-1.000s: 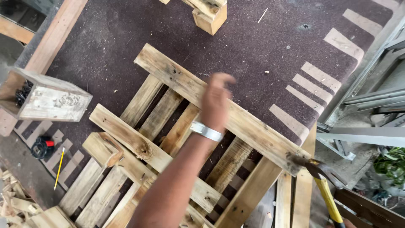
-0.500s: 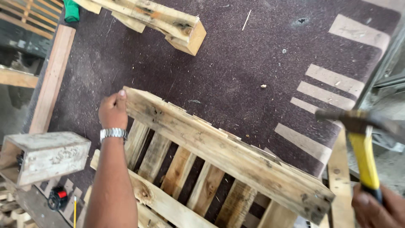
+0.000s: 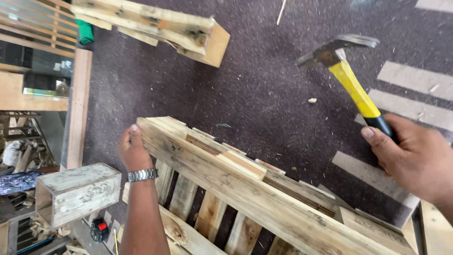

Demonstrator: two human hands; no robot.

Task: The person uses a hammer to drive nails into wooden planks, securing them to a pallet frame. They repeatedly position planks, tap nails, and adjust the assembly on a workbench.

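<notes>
On a dark, sawdust-flecked worktop (image 3: pixel 264 89) a wooden pallet (image 3: pixel 245 189) lies near, its far-left corner gripped by the left hand (image 3: pixel 133 150), while at right the right hand (image 3: pixel 415 156) holds a yellow-handled hammer (image 3: pixel 351 80) raised.

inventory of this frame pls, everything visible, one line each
wooden pallet: 1, pale raw wood, bottom centre, slats facing camera
hammer: 1, yellow handle with black grip, dark metal claw head, raised at upper right
timber block assembly: 1, pale wood, top left on the dark floor
hollow wooden box: 1, whitish, lower left
upright plank: 1, light brown, left edge
green object: 1, top left, kind unclear
tape measure: 1, black and red, bottom left
floor mat: 1, dark purple-brown, with sawdust
wristwatch: 1, silver, left wrist
left hand: grips the pallet's end
right hand: holds the hammer
</notes>
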